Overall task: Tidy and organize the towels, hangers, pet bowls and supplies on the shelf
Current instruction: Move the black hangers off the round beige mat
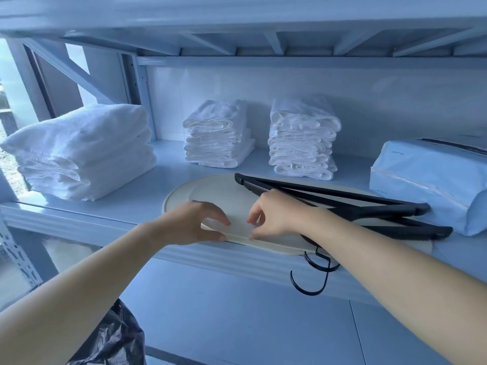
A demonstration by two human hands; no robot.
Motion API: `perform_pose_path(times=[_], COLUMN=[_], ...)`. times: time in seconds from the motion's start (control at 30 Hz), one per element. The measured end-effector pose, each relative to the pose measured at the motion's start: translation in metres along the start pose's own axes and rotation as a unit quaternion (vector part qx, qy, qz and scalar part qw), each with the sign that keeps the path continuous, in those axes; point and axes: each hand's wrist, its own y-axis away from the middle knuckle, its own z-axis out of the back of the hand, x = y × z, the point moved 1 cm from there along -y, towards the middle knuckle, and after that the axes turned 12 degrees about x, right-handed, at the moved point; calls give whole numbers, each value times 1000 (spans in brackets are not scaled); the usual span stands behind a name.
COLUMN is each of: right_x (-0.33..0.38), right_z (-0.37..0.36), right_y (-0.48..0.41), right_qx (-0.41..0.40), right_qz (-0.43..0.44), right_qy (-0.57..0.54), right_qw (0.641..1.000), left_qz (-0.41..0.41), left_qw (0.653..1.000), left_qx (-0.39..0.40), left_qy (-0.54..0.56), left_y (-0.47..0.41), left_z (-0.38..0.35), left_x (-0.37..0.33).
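- Two hands, left hand (192, 222) and right hand (274, 214), pinch the near rim of the oval mat (218, 191), thumb against fingertips. It lies at the front edge of the shelf (126, 204).
- Across its right side rest black hangers (355, 204).
- Behind them stand three towel stacks (218, 135).

A black plastic bag (113, 338) sits at the bottom of the view. It is crinkled and glossy, and its lower part is cut off by the picture's edge. Far above the bag and to its left, a window (11, 106) lets in bright daylight; what lies outside is too washed out to tell. A dark window frame (39, 80) stands just right of that pane, leaning slightly, well above the bag. Up and to the right of the bag, farther back, a pale wall (290, 85) runs across, smooth, with only faint lines on it.
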Motion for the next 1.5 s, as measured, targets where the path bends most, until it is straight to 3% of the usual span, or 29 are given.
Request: perform_pose_path(times=[0.37,0.67,0.83,1.5], right_x=[-3,3,8,11], right_z=[0,-2,-1,-4], right_y=[28,31,32,33], right_qx=[32,36,41,31], right_qz=[-5,-17,-35,-96], right_qy=[23,42,71,104], right_qw=[999,998,996,989], left_qz=[-47,-11,-7,24], left_qw=[998,998,1000,998], left_qx=[-28,-11,-16,-48], left_qy=[28,65,23,35], left_y=[-9,-7,-8,-11], left_z=[-9,-14,-13,-18], left_x=[-18,-24,-32,-50])
